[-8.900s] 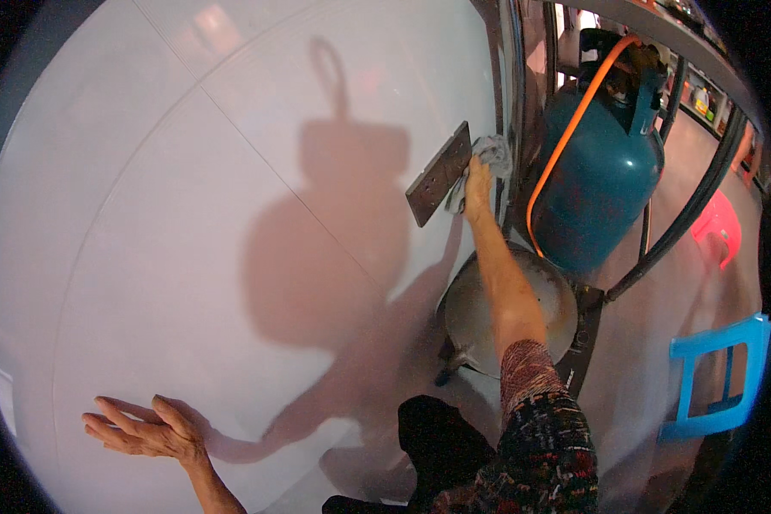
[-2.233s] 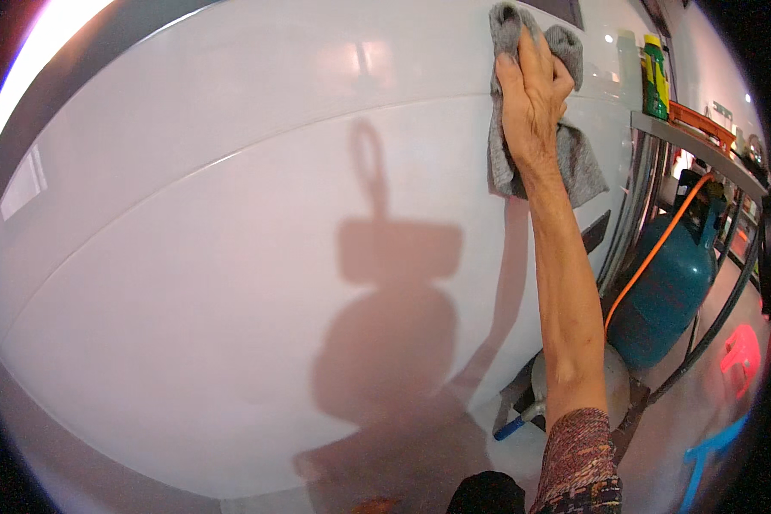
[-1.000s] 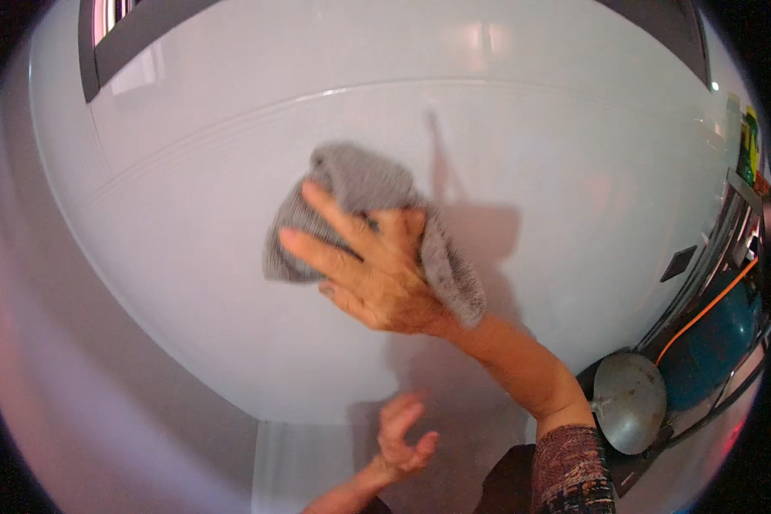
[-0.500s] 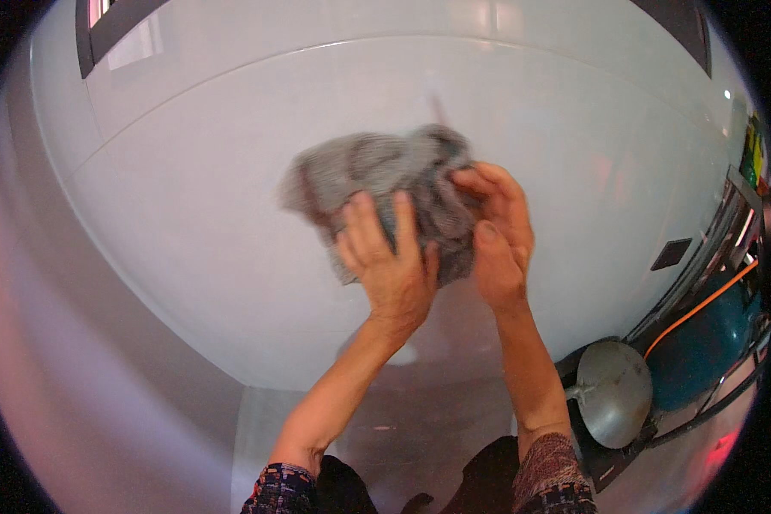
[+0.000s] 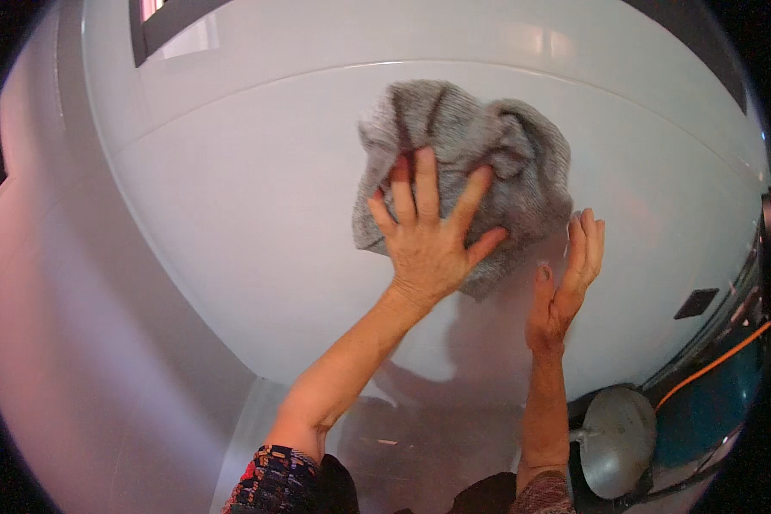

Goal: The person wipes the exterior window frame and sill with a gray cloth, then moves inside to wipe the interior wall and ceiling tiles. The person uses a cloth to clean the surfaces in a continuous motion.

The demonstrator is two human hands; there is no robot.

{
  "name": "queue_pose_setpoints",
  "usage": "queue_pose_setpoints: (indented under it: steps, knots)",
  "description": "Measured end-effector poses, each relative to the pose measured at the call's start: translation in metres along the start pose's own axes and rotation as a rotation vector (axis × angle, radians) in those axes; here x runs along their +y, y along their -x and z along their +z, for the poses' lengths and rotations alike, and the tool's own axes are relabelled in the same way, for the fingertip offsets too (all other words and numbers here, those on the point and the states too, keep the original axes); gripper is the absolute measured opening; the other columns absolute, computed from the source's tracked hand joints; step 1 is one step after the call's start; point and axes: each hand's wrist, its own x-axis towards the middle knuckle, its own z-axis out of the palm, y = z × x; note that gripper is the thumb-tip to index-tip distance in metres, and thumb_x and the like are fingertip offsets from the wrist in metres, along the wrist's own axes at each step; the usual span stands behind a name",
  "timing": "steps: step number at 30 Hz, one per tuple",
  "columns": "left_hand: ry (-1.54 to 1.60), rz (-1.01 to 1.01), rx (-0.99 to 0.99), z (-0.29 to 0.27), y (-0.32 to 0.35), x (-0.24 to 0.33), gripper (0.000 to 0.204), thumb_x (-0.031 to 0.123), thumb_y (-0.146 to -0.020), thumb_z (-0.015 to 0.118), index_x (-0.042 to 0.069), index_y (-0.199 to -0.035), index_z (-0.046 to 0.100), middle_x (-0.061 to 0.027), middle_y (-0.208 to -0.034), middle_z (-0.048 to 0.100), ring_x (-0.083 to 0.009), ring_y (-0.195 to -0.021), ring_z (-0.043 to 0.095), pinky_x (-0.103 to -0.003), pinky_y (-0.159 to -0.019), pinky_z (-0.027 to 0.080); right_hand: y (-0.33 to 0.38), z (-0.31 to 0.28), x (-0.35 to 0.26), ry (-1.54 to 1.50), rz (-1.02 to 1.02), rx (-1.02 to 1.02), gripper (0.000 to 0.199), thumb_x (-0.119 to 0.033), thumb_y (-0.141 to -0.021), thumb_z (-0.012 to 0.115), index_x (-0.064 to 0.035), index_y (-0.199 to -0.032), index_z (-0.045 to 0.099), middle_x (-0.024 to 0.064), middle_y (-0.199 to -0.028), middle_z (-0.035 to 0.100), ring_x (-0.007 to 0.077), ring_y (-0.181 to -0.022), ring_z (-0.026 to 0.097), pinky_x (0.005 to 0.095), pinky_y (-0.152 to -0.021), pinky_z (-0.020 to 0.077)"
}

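A crumpled grey cloth point(image 5: 531, 184) lies spread against a glossy white wall panel point(image 5: 257, 197). My left hand point(image 5: 433, 244) presses flat on the cloth's lower middle, its fingers fanned wide. To the right, my right hand point(image 5: 567, 283) is raised just off the cloth's lower right edge, with nothing in it. Its fingers are straight and the thumb stands apart from them. Folds bunch up above my left hand, and the cloth's far edge hangs loose.
At the lower right is a round metal pan-like thing point(image 5: 617, 441) beside a dark blue-green surface and an orange cord point(image 5: 715, 364). A small dark plate point(image 5: 696, 303) sits on the wall. A dark window frame point(image 5: 176, 26) shows at the upper left.
My right hand has let go of the cloth and come away to the right. My left hand has spread its fingers over the cloth, which now lies more opened out.
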Motion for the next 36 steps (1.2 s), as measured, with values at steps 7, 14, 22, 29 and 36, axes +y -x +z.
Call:
queue_pose_setpoints:
  steps: [7,14,22,29,36]
  knots:
    - [-0.088,-0.024,0.054,0.005,0.022,-0.074,0.073,0.070,-0.081,0.040,0.018,-0.131,0.050,-0.0226,-0.147,0.022,-0.0413,-0.135,0.017,-0.060,-0.106,0.007,0.011,0.032,0.019,0.045,-0.208,-0.026,0.047,-0.009,-0.085,0.048,0.0006,-0.130,0.045,0.0176,-0.140,0.037,0.0373,-0.132,0.030,0.0470,-0.107,0.0236]
    - [0.210,-0.312,-0.445,0.004,0.088,-0.137,0.064,0.056,-0.083,0.051,0.010,-0.127,0.049,-0.0214,-0.145,0.025,-0.0372,-0.135,0.019,-0.055,-0.107,0.012,0.028,0.049,-0.002,-0.229,-0.283,-0.130,0.041,-0.012,-0.080,0.056,-0.0037,-0.120,0.055,0.0197,-0.131,0.046,0.0354,-0.121,0.044,0.0486,-0.100,0.0336]
    - [0.651,-0.523,-0.170,0.031,0.115,-0.093,0.068,0.055,-0.085,0.049,0.002,-0.127,0.042,-0.0214,-0.144,0.026,-0.0303,-0.133,0.026,-0.049,-0.108,0.011,0.058,0.094,-0.097,-0.667,-0.424,-0.374,0.036,-0.017,-0.077,0.065,-0.0066,-0.111,0.061,0.0149,-0.112,0.059,0.0298,-0.104,0.055,0.0427,-0.088,0.0458]
    - [-0.149,-0.089,-0.091,-0.009,0.079,-0.147,0.088,0.070,-0.080,0.044,-0.001,-0.132,0.037,-0.0234,-0.147,0.019,-0.0395,-0.137,0.013,-0.060,-0.105,0.005,0.022,0.170,-0.040,0.126,-0.463,-0.106,0.039,-0.026,-0.082,0.063,-0.0105,-0.117,0.059,0.0147,-0.118,0.057,0.0334,-0.112,0.051,0.0517,-0.095,0.0360]
    - [-0.381,-0.106,0.251,-0.027,-0.060,-0.184,0.051,0.036,-0.088,0.053,0.003,-0.126,0.045,-0.0156,-0.145,0.027,-0.0336,-0.137,0.016,-0.057,-0.107,0.007,-0.132,0.170,-0.123,0.265,-0.385,0.077,0.025,-0.034,-0.078,0.062,-0.0184,-0.097,0.069,0.0037,-0.100,0.064,0.0299,-0.100,0.055,0.0598,-0.093,0.0271]
